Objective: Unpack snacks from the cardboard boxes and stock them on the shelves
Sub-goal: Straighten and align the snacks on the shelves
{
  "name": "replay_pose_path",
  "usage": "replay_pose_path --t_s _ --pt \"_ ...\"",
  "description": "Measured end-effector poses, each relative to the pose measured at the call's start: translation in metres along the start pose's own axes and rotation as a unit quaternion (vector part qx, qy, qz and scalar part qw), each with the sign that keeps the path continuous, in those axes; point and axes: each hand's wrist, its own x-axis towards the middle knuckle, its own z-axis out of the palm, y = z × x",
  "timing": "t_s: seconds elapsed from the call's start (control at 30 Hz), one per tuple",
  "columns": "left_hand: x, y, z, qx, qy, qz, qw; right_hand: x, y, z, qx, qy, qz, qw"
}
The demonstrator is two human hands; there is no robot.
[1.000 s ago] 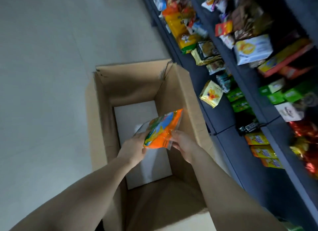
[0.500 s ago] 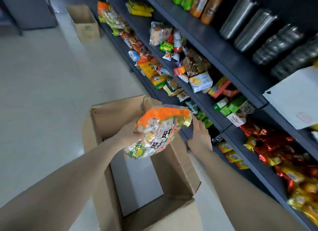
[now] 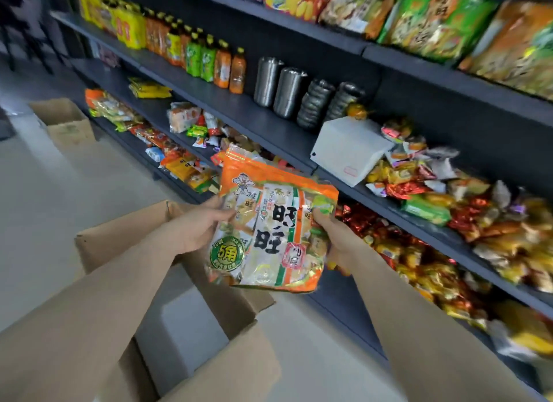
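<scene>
1. Snack bag [image 3: 270,231]: held at centre of the frame, printed face toward the camera, above the open cardboard box [image 3: 167,285] at lower left.
2. Left hand [image 3: 200,226]: gripping the bag's left edge, thumb on the front, fingers curled behind and hidden from view.
3. Right hand [image 3: 336,243]: gripping the bag's right edge, thumb on the front near the upper right corner, remaining fingers behind the bag.
4. Long axis of the bag: roughly top to bottom of the frame, tilted slightly, orange top seam toward upper left, bottom seam toward lower centre.
5. Shelves [image 3: 299,150]: to the right and above the bag, running from upper left to lower right of the frame.
6. Matching bags [image 3: 434,15]: on the top shelf at upper right, likely the target row; well above and right of the held bag.
7. Nearer hand: right hand lies closer to the shelves; left hand sits on the box side.
8. Judged next move: lift up and rightward, top seam leading, right hand guiding.
9. Risk: loose stock on the middle shelf may be brushed on the way up.
</scene>
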Motion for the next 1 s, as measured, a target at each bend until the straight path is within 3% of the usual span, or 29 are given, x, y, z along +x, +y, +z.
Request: replay_pose_path --t_s 0.1,0.33,0.4,0.5,0.57,0.63,0.77,1.0 --pt "-0.005 0.019 0.089 0.103 -0.014 0.038 0.994 -0.064 -0.027 -0.074 0.021 0.042 -0.071 0.996" --pt "0.012 0.048 0.287 0.312 -0.027 0.110 0.943 -0.200 -0.095 -0.237 0.014 0.204 -0.156 0.966" --pt "0.022 0.059 0.337 0.432 -0.022 0.177 0.884 -0.235 -0.116 -0.278 0.016 0.253 -0.190 0.948" --pt "0.035 0.074 0.405 0.596 -0.017 0.299 0.745 -0.286 -0.145 -0.339 0.010 0.335 -0.243 0.910" --pt "0.045 0.081 0.448 0.649 -0.016 0.368 0.666 -0.317 -0.159 -0.377 0.003 0.386 -0.267 0.883" --pt "0.056 0.091 0.489 0.671 -0.017 0.416 0.614 -0.345 -0.170 -0.410 0.011 0.436 -0.280 0.855" --pt "0.074 0.116 0.564 0.673 -0.025 0.479 0.563 -0.388 -0.196 -0.466 0.024 0.508 -0.303 0.806" --pt "0.114 0.162 0.672 0.655 -0.033 0.551 0.517 -0.417 -0.242 -0.540 0.029 0.561 -0.333 0.757"
